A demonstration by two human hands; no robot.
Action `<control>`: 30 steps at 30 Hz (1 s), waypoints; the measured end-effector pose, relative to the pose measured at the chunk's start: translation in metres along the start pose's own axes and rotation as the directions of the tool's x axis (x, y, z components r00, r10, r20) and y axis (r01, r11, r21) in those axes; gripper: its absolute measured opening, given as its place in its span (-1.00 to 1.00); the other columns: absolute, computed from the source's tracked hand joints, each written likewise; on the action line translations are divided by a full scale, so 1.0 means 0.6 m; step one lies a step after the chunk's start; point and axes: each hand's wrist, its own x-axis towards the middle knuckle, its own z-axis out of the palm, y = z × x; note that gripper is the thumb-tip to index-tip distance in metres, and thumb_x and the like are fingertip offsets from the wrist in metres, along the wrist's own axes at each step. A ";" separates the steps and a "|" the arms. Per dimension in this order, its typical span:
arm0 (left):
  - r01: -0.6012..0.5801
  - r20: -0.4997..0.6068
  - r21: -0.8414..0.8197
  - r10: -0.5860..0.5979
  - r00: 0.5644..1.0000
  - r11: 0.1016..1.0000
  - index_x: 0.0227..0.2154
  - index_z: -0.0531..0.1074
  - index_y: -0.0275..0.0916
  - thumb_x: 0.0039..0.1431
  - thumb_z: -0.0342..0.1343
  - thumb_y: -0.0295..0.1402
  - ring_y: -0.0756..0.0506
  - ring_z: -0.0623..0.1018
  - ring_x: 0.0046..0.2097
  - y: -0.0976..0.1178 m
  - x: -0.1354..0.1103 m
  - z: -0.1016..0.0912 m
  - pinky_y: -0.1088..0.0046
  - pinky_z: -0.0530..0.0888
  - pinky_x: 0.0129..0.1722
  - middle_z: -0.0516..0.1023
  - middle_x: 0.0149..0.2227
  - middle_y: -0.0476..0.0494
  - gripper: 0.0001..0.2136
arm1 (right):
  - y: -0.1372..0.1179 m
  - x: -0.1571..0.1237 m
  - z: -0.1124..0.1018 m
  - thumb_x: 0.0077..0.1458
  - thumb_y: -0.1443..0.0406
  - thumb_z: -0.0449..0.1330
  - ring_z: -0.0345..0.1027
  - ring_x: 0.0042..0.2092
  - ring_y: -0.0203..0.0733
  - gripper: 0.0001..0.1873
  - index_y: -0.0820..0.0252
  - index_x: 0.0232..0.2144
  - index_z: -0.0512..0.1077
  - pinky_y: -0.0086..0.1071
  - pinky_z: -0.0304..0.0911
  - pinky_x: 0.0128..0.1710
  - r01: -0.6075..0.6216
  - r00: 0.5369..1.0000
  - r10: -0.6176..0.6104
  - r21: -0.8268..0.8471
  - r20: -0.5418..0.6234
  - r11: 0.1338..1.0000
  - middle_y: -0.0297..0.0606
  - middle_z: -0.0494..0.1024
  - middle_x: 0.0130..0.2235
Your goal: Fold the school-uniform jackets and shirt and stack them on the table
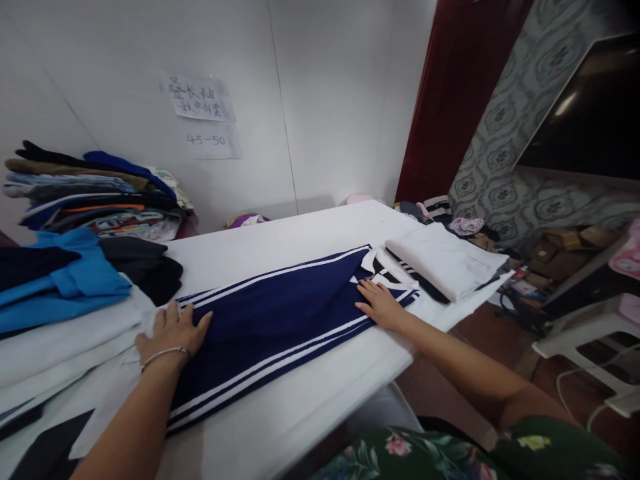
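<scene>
A navy jacket point(280, 308) with white double stripes along both long edges lies in a long flat strip across the table. Its white and black collar end points to the right. My left hand point(173, 333), with a bracelet at the wrist, rests spread on the jacket's left end. Near the collar, my right hand point(381, 303) lies flat on the cloth with its fingers stretched out. Neither hand grips anything. Just beyond the collar end sits a stack of folded clothes point(445, 257), white on top with dark cloth beneath.
The white table point(300, 427) stands against a wall with handwritten paper signs point(205, 117). A tall pile of clothes point(95, 190) rises at the back left. Blue point(85, 273) and white garments point(70, 347) lie at the left. A white stool point(595, 340) and cardboard boxes point(560, 253) stand at the right.
</scene>
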 end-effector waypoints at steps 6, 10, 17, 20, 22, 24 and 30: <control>0.005 0.001 0.007 -0.005 1.000 1.000 0.25 0.13 -0.25 0.20 -0.41 0.03 -0.26 -0.07 0.36 0.000 0.001 0.000 -0.14 0.14 0.15 -0.14 0.39 -0.25 -0.32 | 0.055 -0.029 -0.028 0.27 0.08 -0.10 -0.12 0.34 0.01 -0.42 0.25 0.23 0.20 0.01 -0.19 0.28 -0.100 0.972 0.090 -0.034 -0.219 0.994 -0.05 0.16 0.29; -0.020 -0.008 -0.009 0.020 1.000 1.000 0.24 0.13 -0.28 0.21 -0.42 0.06 -0.27 -0.05 0.35 0.001 -0.002 0.000 -0.16 0.14 0.14 -0.12 0.38 -0.28 -0.31 | 0.092 -0.045 -0.007 0.27 0.07 -0.10 -0.03 0.31 0.08 -0.42 0.28 0.20 0.23 0.05 -0.13 0.24 -0.200 0.973 0.184 -0.104 -0.139 0.974 0.01 0.22 0.25; -0.046 -0.087 -0.085 0.038 0.995 0.995 0.22 0.14 -0.33 0.24 -0.32 0.03 -0.29 0.03 0.32 0.000 -0.006 -0.002 -0.21 0.10 0.14 -0.02 0.35 -0.34 -0.35 | 0.106 -0.049 0.011 0.27 0.09 -0.11 0.00 0.29 0.08 -0.44 0.24 0.20 0.23 0.06 -0.14 0.24 -0.200 0.976 0.184 -0.143 -0.118 0.969 -0.01 0.25 0.24; -0.054 -0.114 -0.171 0.035 0.993 0.984 0.21 0.15 -0.34 0.26 -0.27 -0.02 -0.29 0.08 0.31 -0.004 -0.012 -0.009 -0.24 0.00 0.18 0.05 0.34 -0.33 -0.39 | 0.100 -0.050 0.009 0.27 0.10 -0.11 -0.02 0.30 0.11 -0.47 0.21 0.17 0.27 0.10 -0.14 0.23 -0.189 0.975 0.170 -0.132 -0.140 0.973 -0.03 0.24 0.25; -0.101 -0.102 -0.175 0.084 0.991 0.979 0.19 0.21 -0.31 0.26 -0.24 -0.05 -0.29 0.08 0.32 -0.004 -0.027 -0.009 -0.23 -0.07 0.21 0.11 0.32 -0.30 -0.44 | 0.086 -0.051 0.009 0.27 0.13 -0.11 -0.06 0.31 0.10 -0.49 0.21 0.16 0.29 0.11 -0.16 0.24 -0.157 0.978 0.143 -0.088 -0.151 0.984 -0.04 0.20 0.27; -0.186 -0.071 -0.158 0.177 0.982 0.970 0.14 0.30 -0.25 0.25 -0.17 -0.08 -0.27 0.09 0.32 -0.001 -0.053 -0.004 -0.13 -0.07 0.25 0.17 0.30 -0.25 -0.49 | 0.064 -0.053 0.009 0.26 0.13 -0.08 -0.09 0.33 0.07 -0.48 0.23 0.16 0.30 0.08 -0.15 0.25 -0.077 0.988 0.075 -0.011 -0.132 0.997 -0.05 0.17 0.29; -0.350 -0.057 -0.229 0.346 0.937 0.909 0.14 0.33 -0.21 0.18 -0.07 -0.07 -0.23 0.12 0.32 -0.009 -0.158 0.029 0.03 0.08 0.26 0.21 0.28 -0.21 -0.48 | -0.006 -0.049 0.002 0.21 0.09 0.02 -0.07 0.33 -0.01 -0.51 0.03 0.15 0.32 0.05 -0.19 0.28 0.226 0.966 -0.245 0.200 0.078 0.953 -0.21 0.18 0.28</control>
